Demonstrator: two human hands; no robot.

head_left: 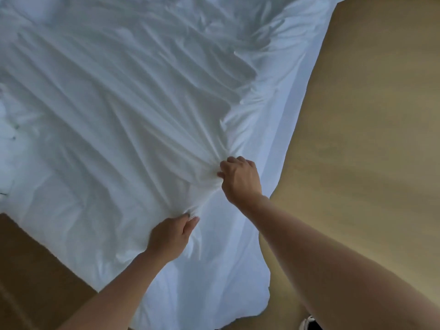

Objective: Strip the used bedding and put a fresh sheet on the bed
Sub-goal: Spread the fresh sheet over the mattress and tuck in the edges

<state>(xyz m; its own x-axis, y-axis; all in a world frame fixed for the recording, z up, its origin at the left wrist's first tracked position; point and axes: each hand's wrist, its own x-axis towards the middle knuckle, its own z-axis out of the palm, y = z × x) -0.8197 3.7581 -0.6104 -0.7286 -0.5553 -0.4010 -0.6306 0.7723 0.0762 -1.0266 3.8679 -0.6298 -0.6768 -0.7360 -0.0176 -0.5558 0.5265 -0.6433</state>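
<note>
A white sheet (114,110) covers the bed, its near corner hanging to the tan floor (369,115). Near that corner, the right hand (240,179) grips a bunch of cloth in curled fingers; the left hand (172,234) pinches a fold beside it.

The white sheet (114,110) was thin matt cloth, creased into long soft folds across the bed. The floor (369,115) beside it looked like smooth tan wood with a dull finish.
</note>
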